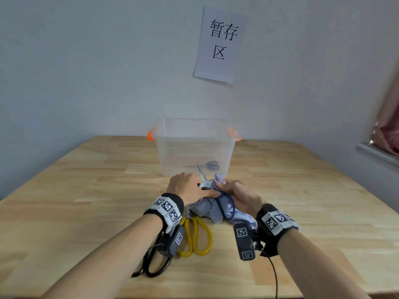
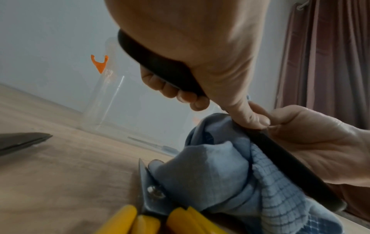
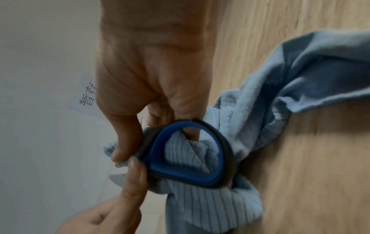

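Two hands: left hand (image 1: 186, 186), fingers gripping scissors (image 1: 205, 181); right hand (image 1: 241, 196), fingers pinching cloth (image 1: 206, 209).
Sign (image 1: 220, 44): 暂存区.
Worktop (image 1: 86, 190): pale wood.
Wall (image 1: 86, 61): grey-white.

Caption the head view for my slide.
Left hand grips blue-handled scissors, right hand pinches a blue cloth against them, clear bin behind.

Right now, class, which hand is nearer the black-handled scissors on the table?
Left. The left hand, gripping the blue-handled scissors, is just beyond the black-handled scissors; the right hand, pinching the blue cloth, is farther off to their right.
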Action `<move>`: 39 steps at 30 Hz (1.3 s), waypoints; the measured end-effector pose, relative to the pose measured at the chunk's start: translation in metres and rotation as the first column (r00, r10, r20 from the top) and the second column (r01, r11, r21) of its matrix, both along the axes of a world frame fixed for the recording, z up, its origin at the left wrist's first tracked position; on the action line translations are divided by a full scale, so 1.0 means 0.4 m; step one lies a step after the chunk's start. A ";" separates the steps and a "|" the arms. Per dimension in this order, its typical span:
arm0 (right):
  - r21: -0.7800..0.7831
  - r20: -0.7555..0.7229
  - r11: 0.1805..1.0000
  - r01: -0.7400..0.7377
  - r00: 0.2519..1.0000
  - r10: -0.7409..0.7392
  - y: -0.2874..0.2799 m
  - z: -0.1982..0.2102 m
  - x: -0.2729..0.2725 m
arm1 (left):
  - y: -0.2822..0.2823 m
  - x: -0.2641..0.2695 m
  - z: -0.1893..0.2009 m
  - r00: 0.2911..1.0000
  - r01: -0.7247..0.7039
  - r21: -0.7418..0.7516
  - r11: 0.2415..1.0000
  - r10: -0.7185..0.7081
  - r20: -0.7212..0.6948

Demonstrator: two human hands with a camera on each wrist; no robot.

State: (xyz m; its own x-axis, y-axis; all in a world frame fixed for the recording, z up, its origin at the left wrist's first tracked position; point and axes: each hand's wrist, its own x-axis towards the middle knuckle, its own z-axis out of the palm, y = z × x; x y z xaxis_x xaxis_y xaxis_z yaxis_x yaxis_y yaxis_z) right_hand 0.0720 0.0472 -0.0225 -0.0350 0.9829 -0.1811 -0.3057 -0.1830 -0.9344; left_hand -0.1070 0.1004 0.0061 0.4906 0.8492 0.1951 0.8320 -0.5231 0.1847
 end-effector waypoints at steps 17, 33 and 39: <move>0.092 0.124 0.979 0.185 0.973 -0.195 -0.002 -0.016 -0.038 | -0.011 0.002 0.000 1.000 0.026 0.011 1.000 -0.026 0.017; 0.113 0.260 0.990 0.082 0.959 -0.109 -0.024 -0.034 -0.030 | -0.007 0.005 -0.021 0.997 0.074 0.049 0.996 -0.073 -0.004; 0.213 0.290 0.958 0.192 0.924 -0.250 -0.015 -0.049 -0.042 | -0.012 0.003 -0.027 0.996 0.087 0.070 0.994 -0.086 -0.019</move>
State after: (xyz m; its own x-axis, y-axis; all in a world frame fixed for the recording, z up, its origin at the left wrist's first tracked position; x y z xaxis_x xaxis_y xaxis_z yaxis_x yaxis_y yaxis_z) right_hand 0.0552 0.0411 -0.0419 0.2167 0.9758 0.0299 -0.0085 0.0325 -0.9994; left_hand -0.1059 0.0957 -0.0047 0.5650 0.7879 0.2449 0.7856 -0.6044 0.1322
